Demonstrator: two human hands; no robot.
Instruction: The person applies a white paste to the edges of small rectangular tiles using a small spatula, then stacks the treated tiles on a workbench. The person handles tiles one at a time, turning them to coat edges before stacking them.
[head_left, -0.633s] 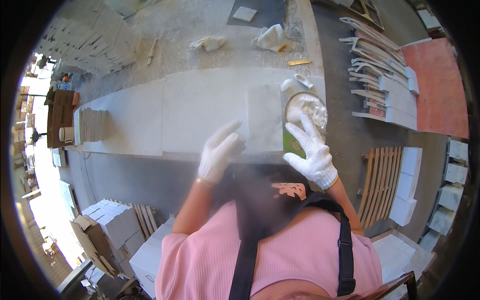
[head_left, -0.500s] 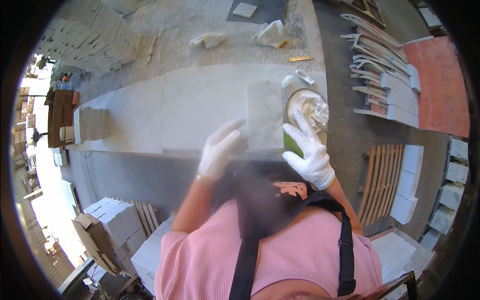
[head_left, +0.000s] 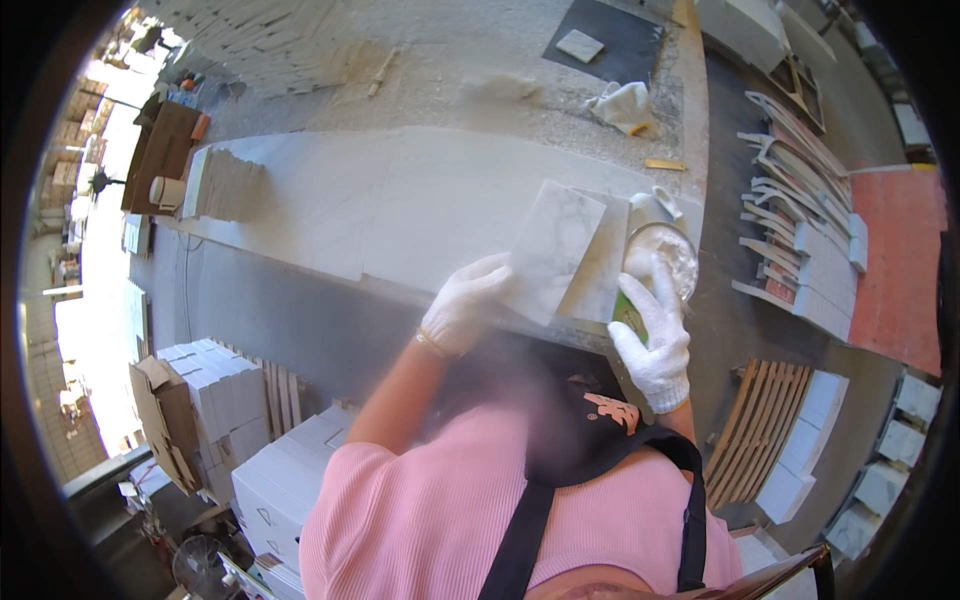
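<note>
My left hand (head_left: 466, 303), in a white knit glove, has its fingers closed on the left edge of a pale grey-veined marble tile (head_left: 557, 245). The tile sits turned at an angle, partly over another flat marble piece (head_left: 607, 262). My right hand (head_left: 655, 350), also gloved, reaches over a round tin (head_left: 628, 318) with a green side. Its fingers are stretched out at the white paste (head_left: 676, 255) inside, and the thumb stands apart. Fingertips are hard to make out against the paste.
A long pale stone slab (head_left: 400, 200) lies along the workbench. Stacked tiles (head_left: 225, 185) stand at its left end. Beyond the tin are a crumpled glove (head_left: 622, 105), a yellowish strip (head_left: 665, 164) and a dark mat (head_left: 610, 40). A wooden pallet (head_left: 755, 430) stands to the right.
My left hand was free beside the tile; now it grips the tile, which has turned at an angle. My right hand stays at the tin. The whole view has shifted and tilted.
</note>
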